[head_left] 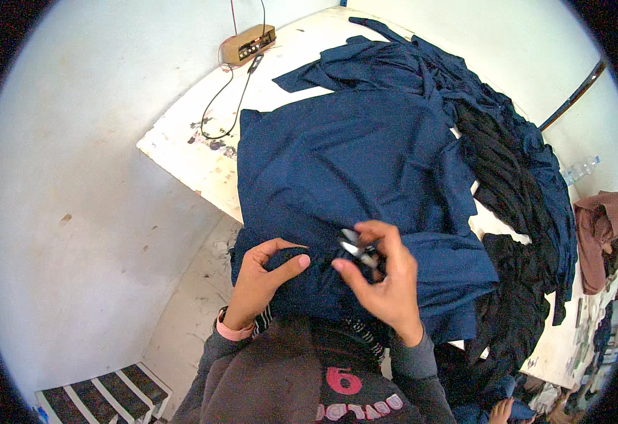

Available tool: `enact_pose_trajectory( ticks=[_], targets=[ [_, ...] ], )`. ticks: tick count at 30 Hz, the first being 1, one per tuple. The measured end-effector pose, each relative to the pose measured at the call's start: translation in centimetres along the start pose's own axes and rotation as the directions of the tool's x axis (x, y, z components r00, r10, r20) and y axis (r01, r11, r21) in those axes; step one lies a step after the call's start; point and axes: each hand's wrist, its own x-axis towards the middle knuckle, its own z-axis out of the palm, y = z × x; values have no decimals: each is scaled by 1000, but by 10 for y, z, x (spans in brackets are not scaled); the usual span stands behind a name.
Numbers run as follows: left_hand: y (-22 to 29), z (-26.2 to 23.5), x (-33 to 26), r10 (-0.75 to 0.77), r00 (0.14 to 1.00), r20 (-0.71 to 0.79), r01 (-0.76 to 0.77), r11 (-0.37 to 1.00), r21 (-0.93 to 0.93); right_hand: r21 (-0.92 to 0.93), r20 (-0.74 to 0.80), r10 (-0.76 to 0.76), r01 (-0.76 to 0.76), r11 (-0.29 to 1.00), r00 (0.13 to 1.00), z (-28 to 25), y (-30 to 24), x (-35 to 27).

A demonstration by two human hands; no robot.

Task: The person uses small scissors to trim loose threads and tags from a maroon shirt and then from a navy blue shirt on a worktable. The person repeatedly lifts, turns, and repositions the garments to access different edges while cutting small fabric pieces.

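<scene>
Snips [357,249] mostly hidden in right hand [386,283].

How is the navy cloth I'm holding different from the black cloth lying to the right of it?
The navy cloth is dark blue and lies mostly flat and smooth; the black cloth is black and lies bunched and wrinkled. The navy cloth sits at the table's near edge, pinched by the left hand, with the right hand holding small metal snips over it; the black cloth lies untouched, trailing toward the right. Both rest on the white table.
</scene>
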Motion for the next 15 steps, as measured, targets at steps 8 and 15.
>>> enact_pose_trajectory(
  ticks=[8,15],
  targets=[
    [-3,3,-2,26,999,-19,-27,999,-32,159,175,127,-155,975,976,21,1,-18],
    [-4,6,-3,17,1000,0,-17,1000,-10,107,114,76,-88,990,991,24,0,-18]
  ],
)
